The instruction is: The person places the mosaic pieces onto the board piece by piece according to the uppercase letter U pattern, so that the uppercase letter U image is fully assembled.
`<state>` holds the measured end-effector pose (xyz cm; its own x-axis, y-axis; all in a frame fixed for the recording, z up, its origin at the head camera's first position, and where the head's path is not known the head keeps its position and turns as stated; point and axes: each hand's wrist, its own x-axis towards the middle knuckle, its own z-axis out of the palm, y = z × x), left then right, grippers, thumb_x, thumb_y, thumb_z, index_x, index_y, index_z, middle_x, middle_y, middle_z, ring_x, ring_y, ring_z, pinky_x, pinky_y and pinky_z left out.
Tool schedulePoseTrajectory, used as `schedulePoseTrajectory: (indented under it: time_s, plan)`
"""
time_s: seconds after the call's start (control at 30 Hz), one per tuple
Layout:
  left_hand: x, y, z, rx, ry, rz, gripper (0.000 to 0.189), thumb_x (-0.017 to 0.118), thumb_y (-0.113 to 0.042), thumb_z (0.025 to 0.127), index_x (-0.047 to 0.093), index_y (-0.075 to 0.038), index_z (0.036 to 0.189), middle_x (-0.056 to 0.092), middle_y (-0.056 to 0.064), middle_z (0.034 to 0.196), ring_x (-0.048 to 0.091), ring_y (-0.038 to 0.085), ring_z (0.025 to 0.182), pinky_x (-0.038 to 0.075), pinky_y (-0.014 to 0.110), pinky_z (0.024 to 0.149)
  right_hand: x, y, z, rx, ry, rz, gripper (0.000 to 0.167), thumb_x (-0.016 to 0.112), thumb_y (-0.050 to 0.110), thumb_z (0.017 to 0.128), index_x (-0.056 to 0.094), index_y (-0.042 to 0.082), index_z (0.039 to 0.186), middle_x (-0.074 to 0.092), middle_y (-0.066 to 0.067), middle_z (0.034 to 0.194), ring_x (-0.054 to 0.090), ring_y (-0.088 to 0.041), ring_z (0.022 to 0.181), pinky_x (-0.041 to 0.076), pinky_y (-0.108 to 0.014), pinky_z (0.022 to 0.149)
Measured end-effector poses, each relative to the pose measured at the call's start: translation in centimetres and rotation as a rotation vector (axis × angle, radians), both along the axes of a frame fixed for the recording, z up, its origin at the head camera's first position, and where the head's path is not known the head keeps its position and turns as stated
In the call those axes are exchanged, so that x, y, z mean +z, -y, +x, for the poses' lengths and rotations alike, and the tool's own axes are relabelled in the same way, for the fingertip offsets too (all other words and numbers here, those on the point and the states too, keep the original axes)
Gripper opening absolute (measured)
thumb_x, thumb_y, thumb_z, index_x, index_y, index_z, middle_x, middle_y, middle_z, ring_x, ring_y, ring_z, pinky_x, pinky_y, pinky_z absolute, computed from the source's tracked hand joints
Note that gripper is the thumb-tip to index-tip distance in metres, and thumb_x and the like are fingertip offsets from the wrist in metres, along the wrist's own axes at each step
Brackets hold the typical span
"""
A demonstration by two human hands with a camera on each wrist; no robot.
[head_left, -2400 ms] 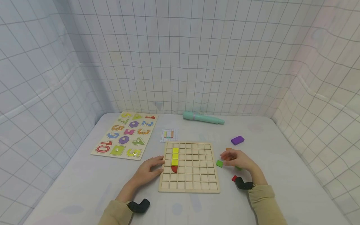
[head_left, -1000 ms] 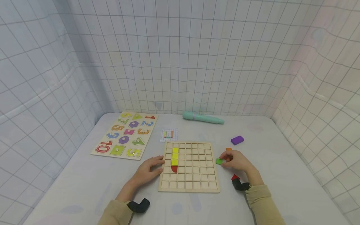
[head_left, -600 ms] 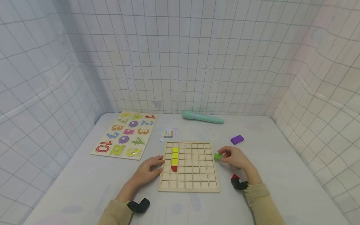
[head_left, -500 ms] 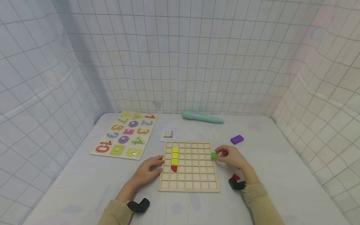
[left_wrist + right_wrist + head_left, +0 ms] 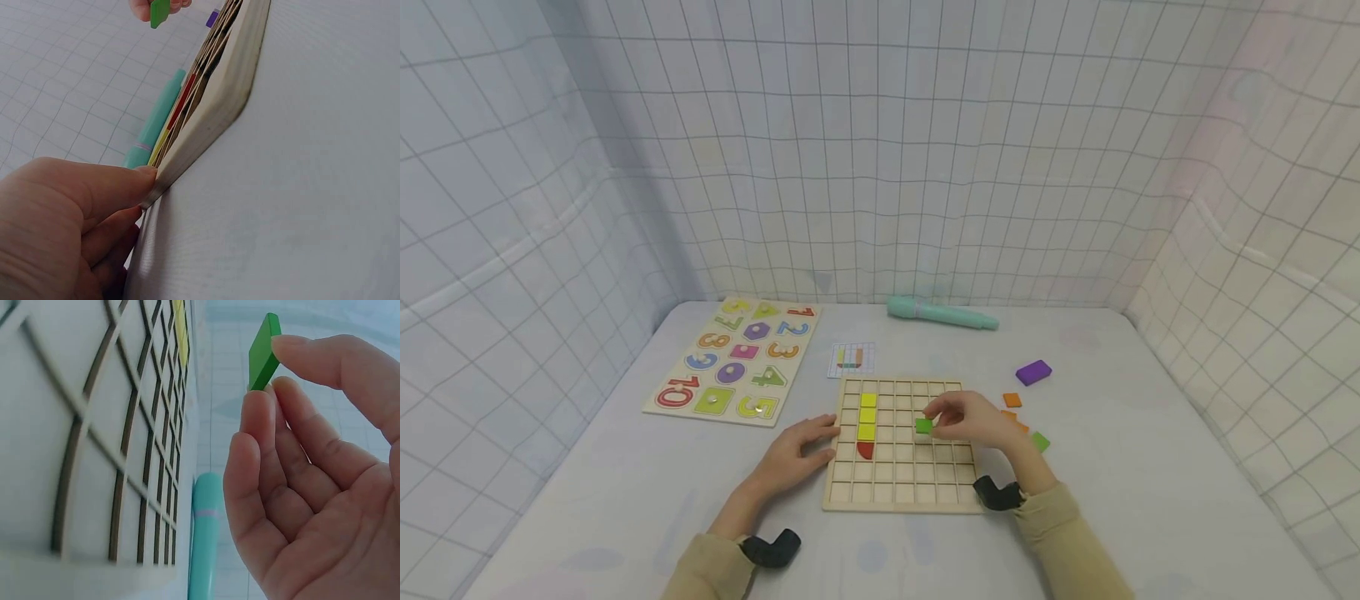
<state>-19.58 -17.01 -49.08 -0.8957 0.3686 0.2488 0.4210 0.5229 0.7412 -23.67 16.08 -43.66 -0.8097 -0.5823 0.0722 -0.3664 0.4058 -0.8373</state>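
A pale wooden grid board (image 5: 905, 493) lies in front of me. One of its columns holds three yellow square tiles (image 5: 867, 416) with a red quarter-round tile (image 5: 866, 451) below them. My left hand (image 5: 795, 456) rests at the board's left edge, and in the left wrist view its thumb (image 5: 119, 187) touches the rim. Over the board's right half, my right hand (image 5: 973, 418) pinches a green square tile (image 5: 923, 426) between thumb and fingers. The right wrist view shows the green tile (image 5: 265, 352) tilted on edge and apart from the grid.
Right of the board lie several orange tiles (image 5: 1012, 400), another green tile (image 5: 1040, 441) and a purple block (image 5: 1033, 372). Behind the board are a small pattern card (image 5: 851, 361) and a teal tapered cylinder (image 5: 943, 314). A number puzzle board (image 5: 733, 418) lies at the left.
My right hand has picked up the green tile from the table and carried it left over the board. The red piece on the right is now out of sight. My left hand stays put.
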Motion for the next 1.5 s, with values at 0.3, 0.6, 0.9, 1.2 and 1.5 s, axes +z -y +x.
schedulePoseTrajectory:
  time_s: [0.3, 0.6, 0.9, 1.2, 1.5]
  plan:
    - [0.0, 0.0, -0.1, 0.003, -0.017, -0.006, 0.037, 0.067, -0.017, 0.086, 0.063, -0.003, 0.12, 0.052, 0.012, 0.135, 0.042, 0.031, 0.129, 0.026, 0.047, 0.111, -0.2, 3.3, 0.0, 0.011, 0.001, 0.084, 0.024, 0.071, 0.011, 0.08, 0.067, 0.007, 0.103, 0.066, 0.0, 0.096, 0.06, -0.012, 0.078, 0.054, -0.026, 0.068]
    - [-0.3, 0.1, -0.1, -0.002, -0.019, -0.013, 0.036, 0.067, -0.018, 0.086, 0.064, -0.004, 0.119, 0.052, 0.012, 0.135, 0.043, 0.031, 0.129, 0.026, 0.046, 0.111, -0.5, 5.6, 0.3, 0.019, 0.048, 0.148, 0.023, 0.071, 0.008, 0.079, 0.067, 0.006, 0.102, 0.064, 0.003, 0.087, 0.058, -0.011, 0.075, 0.051, -0.025, 0.063]
    - [-0.1, 0.0, -0.1, 0.002, -0.011, -0.019, 0.037, 0.067, -0.019, 0.087, 0.063, -0.004, 0.12, 0.051, 0.011, 0.136, 0.042, 0.03, 0.129, 0.026, 0.047, 0.111, -1.2, 6.4, 0.3, 0.036, 0.055, 0.191, 0.021, 0.072, 0.007, 0.079, 0.067, 0.007, 0.1, 0.062, 0.005, 0.08, 0.057, -0.01, 0.073, 0.051, -0.024, 0.063]
    - [0.1, -0.1, 0.0, 0.004, -0.008, -0.021, 0.036, 0.067, -0.017, 0.087, 0.063, -0.003, 0.12, 0.051, 0.012, 0.135, 0.042, 0.031, 0.129, 0.025, 0.046, 0.112, -1.1, 6.5, 0.5, 0.041, 0.049, 0.186, 0.023, 0.074, 0.005, 0.077, 0.067, 0.006, 0.099, 0.063, 0.003, 0.085, 0.056, -0.01, 0.074, 0.05, -0.023, 0.065]
    - [0.2, -0.1, 0.0, 0.006, 0.0, -0.014, 0.036, 0.067, -0.016, 0.086, 0.064, -0.003, 0.119, 0.052, 0.012, 0.135, 0.042, 0.031, 0.129, 0.026, 0.046, 0.111, -1.4, 6.7, 0.4, 0.016, 0.043, 0.198, 0.024, 0.076, 0.01, 0.076, 0.067, 0.009, 0.098, 0.062, 0.004, 0.084, 0.056, -0.01, 0.074, 0.05, -0.023, 0.066]
